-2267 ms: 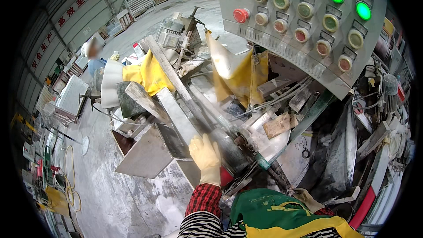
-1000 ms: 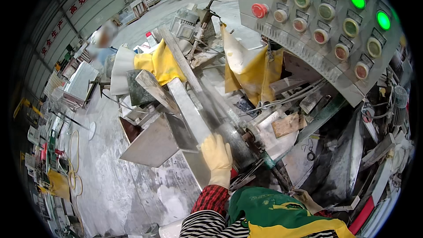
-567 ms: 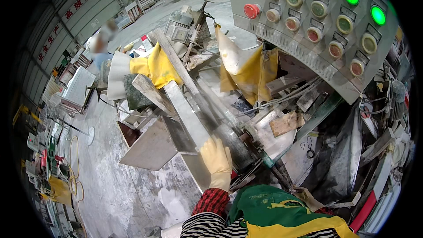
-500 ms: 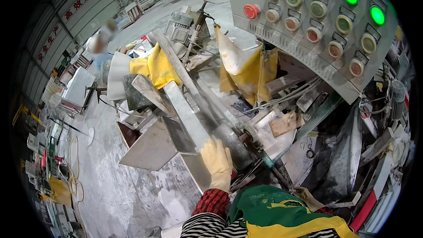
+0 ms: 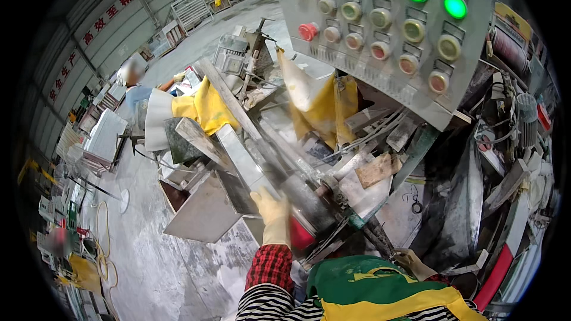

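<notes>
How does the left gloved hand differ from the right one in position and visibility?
The left hand shows clearly, though slightly blurred; the right hand is partly hidden by the green apron. The left hand reaches forward to the near end of a pale strip, while the right hand is lower, beside the apron, its grip unclear. Both have red-checked cuffs.

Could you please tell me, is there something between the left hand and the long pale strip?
Nothing visible. The gloved left hand is at the near end of the pale strip; contact is unclear. The yellow sheet is beyond, at the far end.
</notes>
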